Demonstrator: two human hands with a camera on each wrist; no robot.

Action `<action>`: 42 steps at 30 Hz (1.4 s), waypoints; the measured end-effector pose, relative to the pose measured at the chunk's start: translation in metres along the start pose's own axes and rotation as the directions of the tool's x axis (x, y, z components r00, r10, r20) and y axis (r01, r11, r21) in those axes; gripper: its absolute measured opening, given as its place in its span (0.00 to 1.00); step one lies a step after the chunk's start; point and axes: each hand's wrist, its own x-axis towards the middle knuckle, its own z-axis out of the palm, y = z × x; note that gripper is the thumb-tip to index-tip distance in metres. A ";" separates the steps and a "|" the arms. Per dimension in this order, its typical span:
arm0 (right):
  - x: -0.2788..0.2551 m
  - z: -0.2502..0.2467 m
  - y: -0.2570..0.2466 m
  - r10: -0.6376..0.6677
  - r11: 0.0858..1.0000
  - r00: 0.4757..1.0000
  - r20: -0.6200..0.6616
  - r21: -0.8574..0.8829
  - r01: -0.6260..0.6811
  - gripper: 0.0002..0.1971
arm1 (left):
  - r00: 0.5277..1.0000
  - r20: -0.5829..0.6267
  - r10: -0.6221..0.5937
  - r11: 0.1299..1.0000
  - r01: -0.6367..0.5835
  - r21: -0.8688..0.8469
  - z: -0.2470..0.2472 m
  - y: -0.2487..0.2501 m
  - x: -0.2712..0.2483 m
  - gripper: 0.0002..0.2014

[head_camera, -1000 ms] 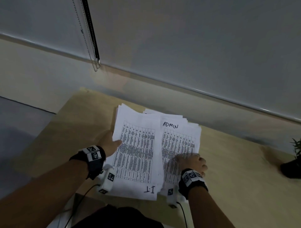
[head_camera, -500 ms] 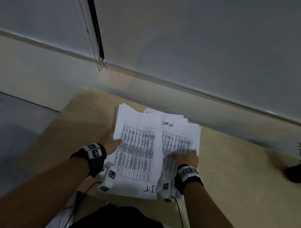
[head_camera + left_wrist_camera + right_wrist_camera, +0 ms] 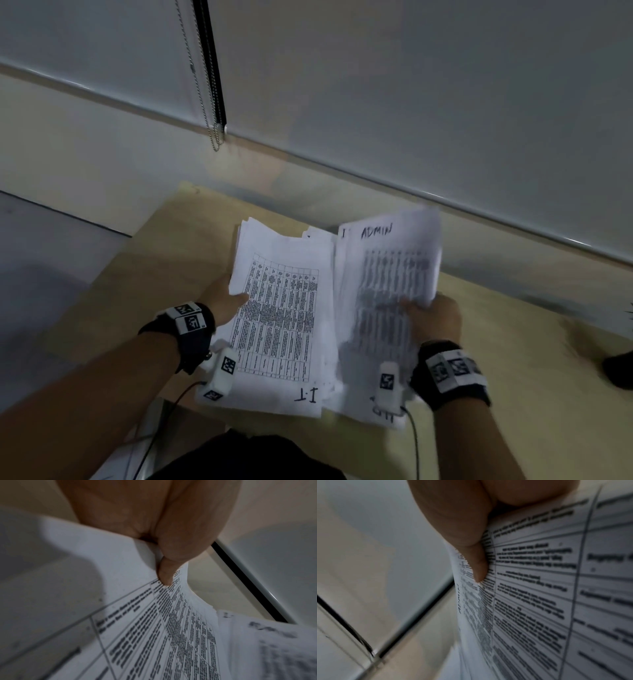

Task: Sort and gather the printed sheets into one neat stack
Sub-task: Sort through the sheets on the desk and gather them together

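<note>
Two piles of printed sheets above a wooden table (image 3: pixel 513 359), left hand (image 3: pixel 222 301) pinching the pile marked I.T (image 3: pixel 284 325), right hand (image 3: pixel 433 317) gripping the lifted pile marked ADMIN (image 3: pixel 390 274), one plant (image 3: pixel 620 370) at the right edge

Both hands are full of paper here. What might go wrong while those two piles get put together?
The right hand grips the ADMIN bundle at one side edge only; it looks lifted and blurred, so loose sheets may slide out. The IT pile, pinched by the left hand, has its top sheet turned the other way round, so merging now may mix orientations. Its near end seems to overhang the table edge and might slip off.
</note>
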 end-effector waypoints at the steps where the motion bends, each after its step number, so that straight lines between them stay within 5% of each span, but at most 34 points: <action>1: -0.001 -0.018 -0.008 -0.036 0.999 0.999 -0.024 0.039 0.037 0.15 | 1.000 0.004 -0.001 1.000 0.001 0.007 -0.001 -0.003 0.001 0.20; 7: -0.012 -0.077 -0.039 -0.140 0.924 0.990 -0.001 0.359 0.130 0.11 | 1.000 0.008 -0.003 1.000 0.003 -0.004 0.003 -0.005 0.006 0.19; 12: -0.015 -0.029 -0.037 -0.103 0.931 0.985 0.139 0.362 0.046 0.11 | 1.000 0.015 -0.026 1.000 0.026 -0.015 0.006 -0.003 0.004 0.27; 17: -0.012 0.060 -0.018 0.016 0.996 0.935 0.355 0.080 -0.048 0.28 | 0.991 -0.044 -0.126 0.986 0.121 -0.114 0.013 -0.004 0.012 0.33; 22: -0.032 0.112 -0.004 -0.028 0.984 0.889 0.456 -0.143 0.104 0.20 | 0.996 0.002 -0.094 0.995 0.094 -0.037 0.020 -0.008 0.014 0.37; 24: -0.034 0.109 0.000 -0.029 0.963 0.920 0.390 -0.235 0.130 0.17 | 0.999 -0.007 -0.052 0.997 0.052 0.064 0.020 -0.014 0.017 0.34; 26: -0.027 0.095 0.013 0.111 0.948 0.967 0.229 -0.316 -0.034 0.22 | 0.999 -0.021 -0.042 0.995 0.044 0.084 0.018 -0.015 0.016 0.31; 28: -0.020 0.082 0.033 0.279 0.910 0.955 0.102 -0.344 -0.230 0.29 | 0.999 -0.034 -0.030 0.995 0.033 0.091 0.017 -0.013 0.015 0.29; 30: -0.017 0.073 0.044 0.336 0.893 0.939 0.076 -0.343 -0.292 0.34 | 0.999 -0.026 -0.021 0.995 0.024 0.102 0.016 -0.013 0.015 0.29; 38: -0.009 0.079 0.044 0.222 0.928 0.975 0.028 -0.312 -0.203 0.29 | 0.999 -0.037 -0.011 0.992 0.016 0.128 0.018 -0.013 0.019 0.33; 42: -0.002 0.083 0.042 0.234 0.967 0.970 0.070 -0.124 -0.224 0.23 | 0.999 -0.034 -0.010 0.994 0.013 0.107 0.016 -0.016 0.020 0.36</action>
